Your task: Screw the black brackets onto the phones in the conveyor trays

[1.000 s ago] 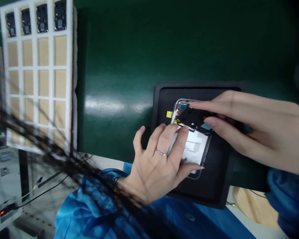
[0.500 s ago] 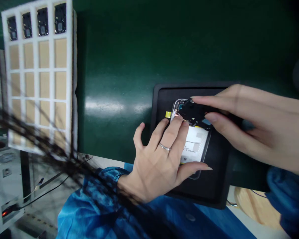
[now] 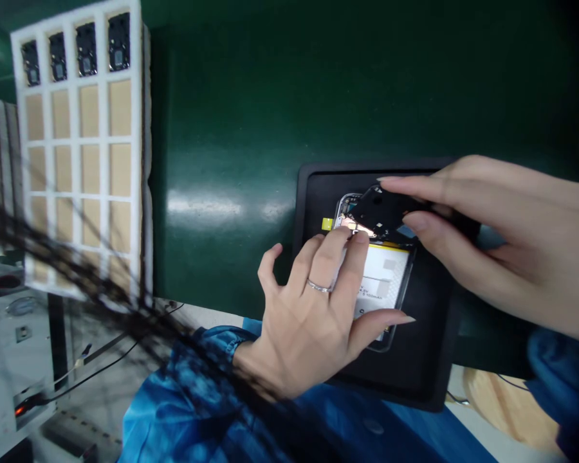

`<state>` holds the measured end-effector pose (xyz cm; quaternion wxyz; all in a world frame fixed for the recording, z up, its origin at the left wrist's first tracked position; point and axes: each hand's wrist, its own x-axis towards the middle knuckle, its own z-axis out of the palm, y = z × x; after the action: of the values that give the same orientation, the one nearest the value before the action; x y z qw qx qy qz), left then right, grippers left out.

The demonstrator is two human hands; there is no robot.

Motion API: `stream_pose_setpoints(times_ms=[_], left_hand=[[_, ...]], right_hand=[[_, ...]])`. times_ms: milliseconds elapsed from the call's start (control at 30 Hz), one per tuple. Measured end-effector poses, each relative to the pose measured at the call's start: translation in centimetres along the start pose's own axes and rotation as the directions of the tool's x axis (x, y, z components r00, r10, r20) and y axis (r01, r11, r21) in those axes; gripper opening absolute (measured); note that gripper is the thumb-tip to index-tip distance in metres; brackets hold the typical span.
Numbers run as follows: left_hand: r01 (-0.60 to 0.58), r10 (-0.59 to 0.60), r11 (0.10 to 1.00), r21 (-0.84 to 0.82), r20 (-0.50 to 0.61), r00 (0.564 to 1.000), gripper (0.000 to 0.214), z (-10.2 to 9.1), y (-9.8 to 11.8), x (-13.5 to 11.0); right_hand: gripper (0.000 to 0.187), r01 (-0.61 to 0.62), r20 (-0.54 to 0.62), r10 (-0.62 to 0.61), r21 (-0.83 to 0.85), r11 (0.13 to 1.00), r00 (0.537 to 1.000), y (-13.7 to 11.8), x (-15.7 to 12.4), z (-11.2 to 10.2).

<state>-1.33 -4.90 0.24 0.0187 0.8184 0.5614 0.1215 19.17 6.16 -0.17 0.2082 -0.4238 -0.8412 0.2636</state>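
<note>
An opened phone with a white battery lies in a black tray on the green table. My left hand, a ring on one finger, rests flat on the phone with fingers stretched out, fingertips pressing near its top. My right hand comes in from the right and pinches a small black cover part between thumb and fingers, holding it tilted over the phone's top end. A small yellow tab sticks out at the phone's left side.
A white foam grid tray stands at the left; its top row holds several dark parts, the other cells show cardboard. Grey equipment with a red light and cables sits at the lower left. Dark hair strands cross the lower left.
My right hand has tilted the black cover part up and shifted it slightly right over the phone's top. My left fingers slid up toward the phone's top edge.
</note>
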Motion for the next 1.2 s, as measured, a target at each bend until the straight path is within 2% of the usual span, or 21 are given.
stream_pose_setpoints(times_ms=[367, 733, 833, 1000, 1100, 1200], left_hand=[[-0.001, 0.001, 1.0, -0.029, -0.002, 1.0, 0.07, 0.0, -0.1, 0.2], [-0.076, 0.069, 0.99, 0.116, 0.059, 0.996, 0.066, -1.0, -0.1, 0.4], [-0.094, 0.088, 0.981, 0.171, 0.041, 0.995, 0.073, -1.0, 0.2, 0.3], [-0.124, 0.123, 0.963, 0.24, 0.02, 0.992, 0.097, -0.6, 1.0, 0.1], [-0.12, 0.12, 0.967, 0.226, 0.017, 0.993, 0.108, -0.4, 1.1, -0.3], [-0.111, 0.105, 0.985, 0.133, 0.051, 0.993, 0.103, -1.0, 0.4, -0.3]], right_hand=[[0.042, -0.032, 0.002, 0.032, 0.013, 0.999, 0.999, 0.2, -0.3, 0.1], [0.043, -0.031, 0.017, 0.031, 0.006, 1.0, 0.999, 0.3, -0.5, 0.2], [0.044, -0.031, 0.022, 0.03, 0.005, 1.0, 0.999, 0.4, -0.5, 0.2], [0.043, -0.042, 0.014, 0.042, -0.001, 0.999, 0.999, 0.4, -0.4, 0.2], [0.043, -0.031, 0.008, 0.031, -0.012, 0.999, 0.999, 0.2, -0.2, 0.1], [0.041, -0.007, -0.004, 0.007, -0.013, 1.0, 1.0, 0.0, 0.0, 0.1]])
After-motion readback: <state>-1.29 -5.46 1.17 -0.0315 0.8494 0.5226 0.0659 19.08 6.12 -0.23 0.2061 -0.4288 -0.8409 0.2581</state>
